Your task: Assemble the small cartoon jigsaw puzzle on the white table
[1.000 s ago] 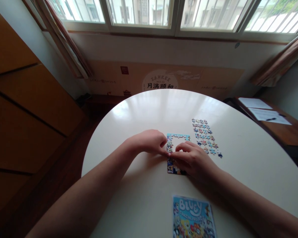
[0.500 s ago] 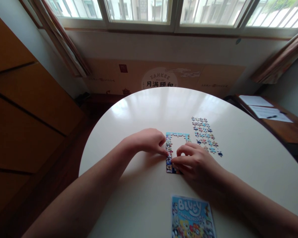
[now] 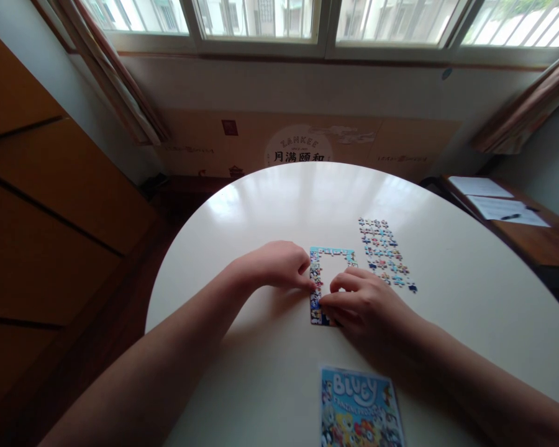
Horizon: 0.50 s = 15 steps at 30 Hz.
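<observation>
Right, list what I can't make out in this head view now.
- Puzzle frame's lower right: hidden by the right hand.
- Picture sheet's bottom: cut off by the lower edge.
- Writing on the papers: too small.
- Prints on the loose pieces: too small.

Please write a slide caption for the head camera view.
Both hands, left and right, at a puzzle frame, with loose pieces and a Bluey picture nearby.

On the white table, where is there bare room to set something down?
The white table is bare beyond the puzzle frame to the far edge, and right of the loose pieces. A narrow strip lies bare between frame and Bluey picture. Crowded: the frame itself, with the left hand and right hand at it.
</observation>
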Tool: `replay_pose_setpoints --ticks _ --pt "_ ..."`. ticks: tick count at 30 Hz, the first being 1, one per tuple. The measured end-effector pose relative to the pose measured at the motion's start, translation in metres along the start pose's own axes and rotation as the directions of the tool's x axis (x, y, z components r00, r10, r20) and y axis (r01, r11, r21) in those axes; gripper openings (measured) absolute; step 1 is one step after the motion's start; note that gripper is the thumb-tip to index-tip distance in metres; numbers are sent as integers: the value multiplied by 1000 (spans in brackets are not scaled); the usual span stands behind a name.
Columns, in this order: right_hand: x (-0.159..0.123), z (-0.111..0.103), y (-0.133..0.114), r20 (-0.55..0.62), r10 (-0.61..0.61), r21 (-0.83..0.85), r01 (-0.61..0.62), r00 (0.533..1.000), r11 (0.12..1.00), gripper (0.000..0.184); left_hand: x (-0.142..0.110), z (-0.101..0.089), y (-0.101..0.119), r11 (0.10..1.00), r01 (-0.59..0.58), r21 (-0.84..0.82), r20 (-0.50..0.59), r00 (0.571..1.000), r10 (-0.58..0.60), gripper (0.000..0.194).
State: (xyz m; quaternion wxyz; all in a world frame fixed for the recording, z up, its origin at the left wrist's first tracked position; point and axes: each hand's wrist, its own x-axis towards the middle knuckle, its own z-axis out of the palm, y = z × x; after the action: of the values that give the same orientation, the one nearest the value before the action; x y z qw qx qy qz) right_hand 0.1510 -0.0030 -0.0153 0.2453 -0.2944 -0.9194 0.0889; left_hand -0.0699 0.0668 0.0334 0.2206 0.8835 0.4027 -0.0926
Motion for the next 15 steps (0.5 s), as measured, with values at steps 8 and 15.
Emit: replay_pose_setpoints --ticks 8,15 --pt "1 0 -2 7 14 -3 -14 1000 1000 15 -3 -3 8 999 34 1 1 999 -34 41" --pt "1 0 -5 16 35 15 -36 999 999 13 3 -4 -22 992 26 -127 -196 979 -51 41"
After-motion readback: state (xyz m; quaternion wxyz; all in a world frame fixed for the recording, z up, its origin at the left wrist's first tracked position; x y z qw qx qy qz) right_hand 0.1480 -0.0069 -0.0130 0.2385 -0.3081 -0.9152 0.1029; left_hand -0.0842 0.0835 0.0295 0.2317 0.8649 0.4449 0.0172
